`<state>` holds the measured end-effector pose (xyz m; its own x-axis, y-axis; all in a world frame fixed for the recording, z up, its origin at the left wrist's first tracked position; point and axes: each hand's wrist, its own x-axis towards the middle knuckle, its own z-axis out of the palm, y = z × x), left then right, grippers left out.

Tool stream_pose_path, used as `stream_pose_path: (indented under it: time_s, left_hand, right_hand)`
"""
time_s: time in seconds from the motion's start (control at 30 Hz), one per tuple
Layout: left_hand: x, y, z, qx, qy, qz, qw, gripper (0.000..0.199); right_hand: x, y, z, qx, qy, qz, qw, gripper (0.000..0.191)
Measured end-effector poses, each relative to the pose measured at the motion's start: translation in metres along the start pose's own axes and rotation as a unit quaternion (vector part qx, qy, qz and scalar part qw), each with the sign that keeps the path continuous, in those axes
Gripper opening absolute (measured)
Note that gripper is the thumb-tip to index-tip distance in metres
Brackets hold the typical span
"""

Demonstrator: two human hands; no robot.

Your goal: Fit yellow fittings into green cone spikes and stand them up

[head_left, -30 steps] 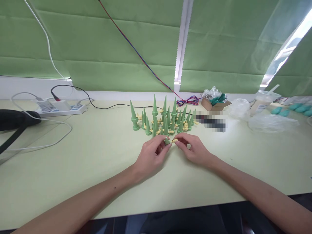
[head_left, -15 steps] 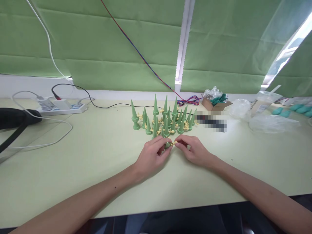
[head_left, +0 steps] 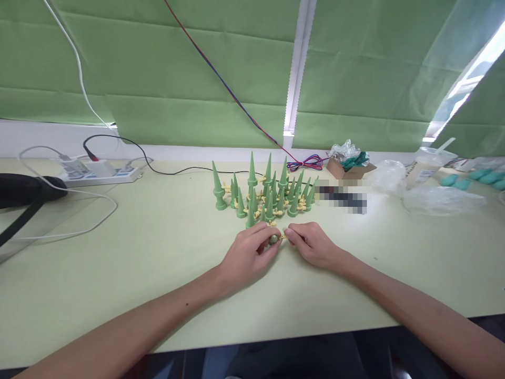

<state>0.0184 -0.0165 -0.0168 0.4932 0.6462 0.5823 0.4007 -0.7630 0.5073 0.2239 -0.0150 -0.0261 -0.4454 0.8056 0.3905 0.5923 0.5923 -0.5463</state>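
Observation:
My left hand (head_left: 252,254) is closed around a small green piece (head_left: 273,239), its rounded end showing between thumb and fingers. My right hand (head_left: 313,245) pinches a tiny yellow piece (head_left: 283,237) that meets the green piece's right side. Fingers hide most of both pieces, so I cannot tell whether they are joined. Just beyond my hands stands a cluster of green cone-shaped pieces (head_left: 252,171) with small yellow pieces attached at their sides. One taller green cone (head_left: 218,189) is at the cluster's left edge.
A white power strip (head_left: 100,177) with plugs and cables lies at the back left, near a black object (head_left: 27,192). At the back right are a cardboard box (head_left: 350,169), a plastic cup (head_left: 424,167) and clear plastic bags (head_left: 442,201). A coiled red-blue cable (head_left: 305,162) lies behind the cones.
Both hands have shifted slightly down and to the right with the pieces. The right fingers are closer to the left hand. More of the nearest cones shows behind the left hand.

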Motion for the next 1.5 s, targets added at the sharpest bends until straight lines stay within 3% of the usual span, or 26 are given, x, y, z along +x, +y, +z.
stream_pose_path:
  time_s: [0.3, 0.5, 0.73, 1.0, 1.5]
  left_hand:
    - [0.001, 0.001, -0.001, -0.026, 0.014, -0.045, 0.999, 0.010]
    - [0.002, -0.003, -0.001, -0.040, 0.051, -0.074, 0.995, 0.008]
    - [0.002, -0.003, -0.001, -0.014, 0.074, 0.012, 0.997, 0.012]
    - [0.002, -0.005, -0.002, 0.016, 0.090, 0.092, 0.992, 0.017]
    - [0.000, -0.004, -0.001, 0.006, 0.075, 0.093, 0.993, 0.017]
  right_hand:
    - [0.002, -0.002, -0.002, 0.017, 0.006, 0.001, 1.000, 0.037]
    - [0.000, -0.008, -0.006, 0.050, 0.021, 0.006, 0.998, 0.016]
    - [0.001, -0.007, -0.005, 0.069, 0.062, -0.017, 0.996, 0.012]
    - [0.000, -0.010, -0.004, 0.064, 0.057, -0.052, 0.995, 0.012]
    - [-0.001, -0.007, -0.002, 0.037, 0.047, -0.076, 0.995, 0.023]
